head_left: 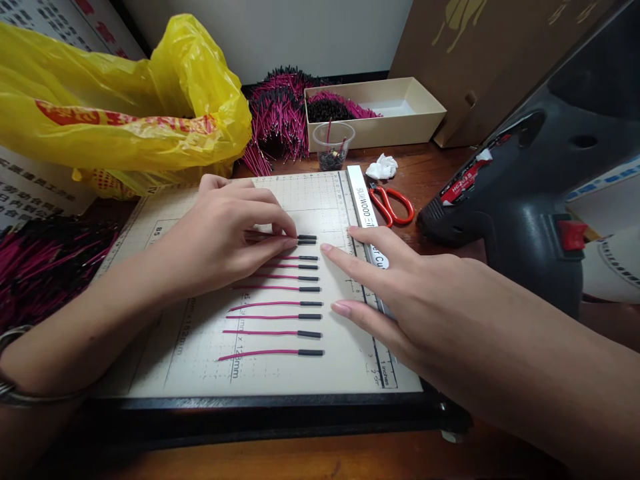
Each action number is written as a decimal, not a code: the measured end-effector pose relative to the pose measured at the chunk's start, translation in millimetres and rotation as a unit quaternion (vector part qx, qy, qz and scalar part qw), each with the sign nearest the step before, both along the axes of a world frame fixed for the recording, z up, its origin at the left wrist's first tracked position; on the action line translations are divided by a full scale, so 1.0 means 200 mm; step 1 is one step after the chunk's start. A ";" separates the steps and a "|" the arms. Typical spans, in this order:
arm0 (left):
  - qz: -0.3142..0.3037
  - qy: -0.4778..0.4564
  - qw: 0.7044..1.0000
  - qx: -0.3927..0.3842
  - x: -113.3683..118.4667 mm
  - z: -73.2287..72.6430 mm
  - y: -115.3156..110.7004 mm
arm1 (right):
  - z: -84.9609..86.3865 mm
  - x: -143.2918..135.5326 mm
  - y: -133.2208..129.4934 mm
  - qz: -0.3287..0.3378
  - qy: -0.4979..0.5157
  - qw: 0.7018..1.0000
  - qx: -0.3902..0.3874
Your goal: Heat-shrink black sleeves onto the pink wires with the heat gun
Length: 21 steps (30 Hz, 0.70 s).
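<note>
Several pink wires (265,333) with black sleeves on their right ends lie side by side in a column on the paper cutter board (195,373). My left hand (230,227) pinches a wire at the top of the column, thumb and forefinger closed just left of the black sleeves (307,239). The wire's other end is hidden under the hand. My right hand (400,287) hovers or rests at the board's right side, fingers apart and holding nothing. Its fingertips are near the sleeve ends, by the cutter's metal rail (361,200).
Behind the board are a clear plastic cup (334,143), a cream box (390,130), bundled wires (280,110) and a yellow bag (200,80). Red-handled scissors (393,205) and crumpled tissue (383,167) lie right of the rail. A dark heat gun (530,167) stands at right; more wires (50,260) sit left.
</note>
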<state>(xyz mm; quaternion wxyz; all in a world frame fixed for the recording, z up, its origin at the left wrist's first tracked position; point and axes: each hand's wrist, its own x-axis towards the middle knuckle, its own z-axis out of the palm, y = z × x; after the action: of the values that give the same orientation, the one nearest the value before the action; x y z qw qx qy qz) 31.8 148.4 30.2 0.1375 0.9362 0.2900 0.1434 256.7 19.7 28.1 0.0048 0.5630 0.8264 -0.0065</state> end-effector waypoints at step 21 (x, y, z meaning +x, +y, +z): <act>-0.004 0.023 0.999 -0.029 0.00 0.01 0.00 | 0.01 -0.01 0.01 0.000 -0.008 1.000 0.002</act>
<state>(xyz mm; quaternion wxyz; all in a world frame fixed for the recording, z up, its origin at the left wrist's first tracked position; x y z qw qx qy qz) 32.2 149.1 32.1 0.1586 0.9360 0.2934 0.1129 255.6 20.8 29.4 0.0103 0.5633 0.8262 0.0002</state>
